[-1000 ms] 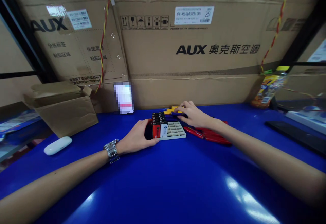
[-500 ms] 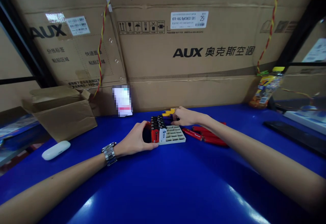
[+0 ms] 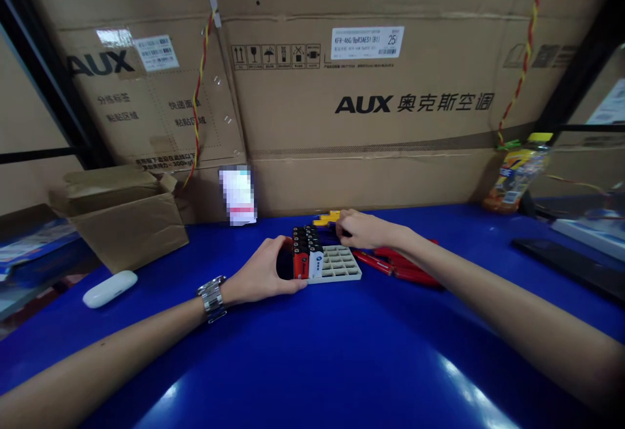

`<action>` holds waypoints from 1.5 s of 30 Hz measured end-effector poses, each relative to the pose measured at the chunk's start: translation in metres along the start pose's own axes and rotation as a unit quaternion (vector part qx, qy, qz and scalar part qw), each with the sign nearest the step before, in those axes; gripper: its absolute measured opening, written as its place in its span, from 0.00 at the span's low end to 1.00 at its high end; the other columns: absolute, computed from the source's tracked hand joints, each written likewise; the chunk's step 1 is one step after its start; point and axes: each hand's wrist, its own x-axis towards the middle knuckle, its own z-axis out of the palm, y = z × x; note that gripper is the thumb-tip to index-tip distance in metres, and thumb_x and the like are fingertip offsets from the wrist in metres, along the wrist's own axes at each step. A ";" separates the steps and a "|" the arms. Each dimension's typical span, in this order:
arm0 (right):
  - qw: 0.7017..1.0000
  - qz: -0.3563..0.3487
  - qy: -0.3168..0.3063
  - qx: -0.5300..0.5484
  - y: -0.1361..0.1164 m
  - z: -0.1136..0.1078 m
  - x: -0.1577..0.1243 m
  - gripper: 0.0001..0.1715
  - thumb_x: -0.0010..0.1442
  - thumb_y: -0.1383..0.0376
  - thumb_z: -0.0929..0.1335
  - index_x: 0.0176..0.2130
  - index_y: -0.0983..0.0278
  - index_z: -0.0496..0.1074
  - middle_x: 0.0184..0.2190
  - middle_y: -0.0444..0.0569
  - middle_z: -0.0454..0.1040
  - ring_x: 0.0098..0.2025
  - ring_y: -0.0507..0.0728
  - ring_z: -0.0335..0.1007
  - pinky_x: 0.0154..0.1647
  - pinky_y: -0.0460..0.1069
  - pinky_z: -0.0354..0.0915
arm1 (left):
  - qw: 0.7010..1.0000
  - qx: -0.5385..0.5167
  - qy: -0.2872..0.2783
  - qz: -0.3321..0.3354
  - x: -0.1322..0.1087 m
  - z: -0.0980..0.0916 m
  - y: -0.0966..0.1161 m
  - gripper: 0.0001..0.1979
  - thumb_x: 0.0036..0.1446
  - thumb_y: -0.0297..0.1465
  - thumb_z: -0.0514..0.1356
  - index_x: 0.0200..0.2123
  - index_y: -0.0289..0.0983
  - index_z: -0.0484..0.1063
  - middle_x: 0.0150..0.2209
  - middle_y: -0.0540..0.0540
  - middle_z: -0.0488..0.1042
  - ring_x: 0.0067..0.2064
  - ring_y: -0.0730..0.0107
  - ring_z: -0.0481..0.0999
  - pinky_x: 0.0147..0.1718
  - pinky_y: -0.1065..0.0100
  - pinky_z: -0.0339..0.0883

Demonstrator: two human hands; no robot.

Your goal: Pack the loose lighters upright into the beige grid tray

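Observation:
My left hand (image 3: 266, 269) is wrapped around the left side of a white grid tray (image 3: 334, 278), thumb along its front edge. Red lighters (image 3: 300, 265) and white lighters (image 3: 316, 263) with dark tops stand upright in the tray's left part. Bare compartments show on its right side. My right hand (image 3: 359, 228) is closed just behind the tray, beside several yellow lighters (image 3: 328, 218) lying on the table. Its fingertips are partly hidden, so I cannot make out what is between them. Several red lighters (image 3: 375, 262) lie right of the tray, partly under my right forearm.
On the blue table (image 3: 312, 351) are an opened cardboard box (image 3: 131, 227) and a white case (image 3: 110, 288) at left. A lit phone (image 3: 237, 194) leans at the back. At right are a drink bottle (image 3: 515, 175) and a dark flat object (image 3: 561, 263).
The whole view has shifted slightly. My right hand has moved a little to the right behind the tray. My left hand keeps its hold on the tray.

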 end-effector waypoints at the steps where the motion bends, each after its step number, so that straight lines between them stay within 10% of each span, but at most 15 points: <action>1: 1.000 -0.008 0.004 -0.013 0.000 0.000 0.000 0.08 0.53 0.70 0.63 0.28 0.66 0.73 0.31 0.55 0.73 0.35 0.58 0.66 0.39 0.54 0.61 | 1.000 -0.001 0.001 0.002 0.000 0.000 0.000 0.35 0.42 0.50 0.64 0.49 0.36 0.63 0.45 0.39 0.70 0.46 0.52 0.70 0.43 0.52 0.66; 7: 0.995 -0.016 -0.073 0.068 -0.004 -0.002 0.010 0.22 0.62 0.56 0.59 0.29 0.65 0.73 0.23 0.48 0.71 0.23 0.52 0.62 0.26 0.49 0.58 | 1.000 0.003 -0.004 -0.011 0.000 -0.001 0.003 0.35 0.41 0.49 0.64 0.49 0.35 0.63 0.45 0.38 0.70 0.46 0.52 0.70 0.43 0.51 0.66; 13: 0.991 0.067 -0.110 0.019 -0.014 0.000 0.028 0.14 0.53 0.58 0.65 0.26 0.66 0.71 0.19 0.47 0.68 0.19 0.51 0.58 0.20 0.48 0.51 | 1.000 0.010 -0.006 -0.006 -0.001 -0.003 0.005 0.33 0.42 0.49 0.64 0.47 0.36 0.63 0.46 0.38 0.69 0.46 0.52 0.69 0.43 0.51 0.65; 25: 0.984 0.062 0.110 0.128 -0.014 -0.007 -0.015 0.15 0.60 0.59 0.61 0.39 0.66 0.68 0.26 0.50 0.73 0.24 0.53 0.66 0.24 0.48 0.56 | 1.000 0.004 -0.009 -0.003 -0.001 -0.002 0.003 0.33 0.42 0.51 0.63 0.46 0.36 0.63 0.47 0.38 0.69 0.46 0.53 0.69 0.44 0.53 0.64; 39: 0.824 0.108 0.291 0.474 -0.025 0.013 -0.024 0.15 0.55 0.53 0.68 0.32 0.63 0.71 0.26 0.45 0.69 0.27 0.52 0.64 0.27 0.49 0.62 | 1.000 -0.002 -0.023 -0.008 -0.001 -0.004 0.004 0.35 0.43 0.51 0.63 0.48 0.35 0.62 0.47 0.38 0.69 0.46 0.53 0.68 0.43 0.53 0.64; 45: 0.669 0.114 0.271 0.683 -0.035 0.020 -0.022 0.13 0.59 0.55 0.65 0.35 0.59 0.57 0.31 0.46 0.72 0.30 0.53 0.71 0.33 0.52 0.67 | 1.000 0.002 -0.019 -0.002 0.000 -0.002 0.003 0.35 0.43 0.51 0.63 0.49 0.35 0.62 0.47 0.38 0.69 0.46 0.52 0.68 0.43 0.53 0.64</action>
